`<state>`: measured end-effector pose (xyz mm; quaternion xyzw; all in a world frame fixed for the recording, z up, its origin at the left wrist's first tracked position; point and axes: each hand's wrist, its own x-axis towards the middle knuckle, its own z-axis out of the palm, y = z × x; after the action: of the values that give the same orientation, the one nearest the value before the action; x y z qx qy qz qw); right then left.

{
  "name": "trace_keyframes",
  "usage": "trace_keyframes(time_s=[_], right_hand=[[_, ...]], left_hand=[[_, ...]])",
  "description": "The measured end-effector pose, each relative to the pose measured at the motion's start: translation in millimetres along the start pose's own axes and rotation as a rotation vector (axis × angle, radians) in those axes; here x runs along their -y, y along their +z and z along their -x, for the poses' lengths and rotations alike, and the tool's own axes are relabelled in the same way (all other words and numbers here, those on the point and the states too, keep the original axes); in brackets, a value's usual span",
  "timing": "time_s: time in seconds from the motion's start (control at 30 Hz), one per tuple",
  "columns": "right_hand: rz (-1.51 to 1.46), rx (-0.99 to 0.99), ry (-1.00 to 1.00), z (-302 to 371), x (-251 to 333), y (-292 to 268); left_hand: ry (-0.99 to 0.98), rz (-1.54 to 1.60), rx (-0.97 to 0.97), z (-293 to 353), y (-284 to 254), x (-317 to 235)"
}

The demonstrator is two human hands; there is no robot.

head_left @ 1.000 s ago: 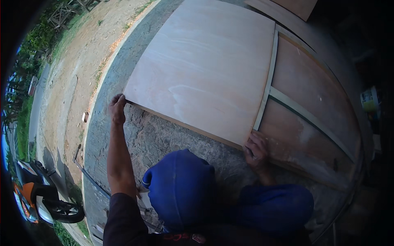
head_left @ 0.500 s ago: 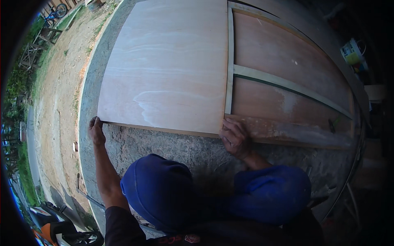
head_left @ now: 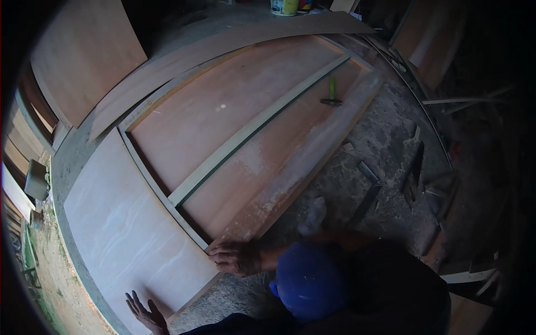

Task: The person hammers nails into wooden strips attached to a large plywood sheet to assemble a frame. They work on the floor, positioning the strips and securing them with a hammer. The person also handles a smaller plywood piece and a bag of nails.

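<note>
A pale plywood sheet (head_left: 128,218) lies over the left part of a wooden panel frame (head_left: 148,167). My left hand (head_left: 148,317) is open, fingers spread over the sheet near its close edge; whether the palm touches it I cannot tell. My right hand (head_left: 239,258) is at the close edge where sheet and frame meet, its bent fingers closed over the sheet's corner. The thumb is partly hidden. In the uncovered part of the frame, a pale crossbar (head_left: 259,131) runs lengthwise over a reddish plywood base (head_left: 223,117). A green-handled hammer (head_left: 331,95) lies on the base at the far right.
Beyond the frame lies a long plywood strip (head_left: 184,70). A large board (head_left: 84,56) leans at the far left. A bucket (head_left: 285,6) stands at the back. Wood offcuts (head_left: 413,170) and a crumpled clear plastic piece (head_left: 314,216) litter the concrete floor (head_left: 391,120) at right.
My view has swung to the right along the frame. My left hand has let go of the sheet's near-left corner and spread its fingers. My right hand stays at the seam.
</note>
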<state>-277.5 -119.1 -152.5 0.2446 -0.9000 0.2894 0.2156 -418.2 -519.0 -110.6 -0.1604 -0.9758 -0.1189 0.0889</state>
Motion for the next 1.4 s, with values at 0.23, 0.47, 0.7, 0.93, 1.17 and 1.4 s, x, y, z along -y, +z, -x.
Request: trace_keyframes(time_s=[0.23,0.47,0.7,0.93,1.17,1.4], right_hand=[[-0.035,-0.060,0.031,14,0,11],[-0.152,-0.203,0.517,69,-22,-113],[0.237,-0.146,0.961,200,-14,-223],[0.095,-0.111,1.006,229,-30,-217],[-0.339,-0.408,1.196,244,-41,-237],[-0.979,-0.747,0.888,188,-55,-233]], left_hand=[[0.441,0.080,0.493,-36,18,-147],[0.469,-0.023,0.555,-59,0,-165],[0.447,-0.091,0.621,-64,-4,-180],[0.644,0.177,0.656,-119,-31,-256],[0.855,0.494,1.025,-107,20,-415],[-0.155,1.362,1.686,-27,99,-498]])
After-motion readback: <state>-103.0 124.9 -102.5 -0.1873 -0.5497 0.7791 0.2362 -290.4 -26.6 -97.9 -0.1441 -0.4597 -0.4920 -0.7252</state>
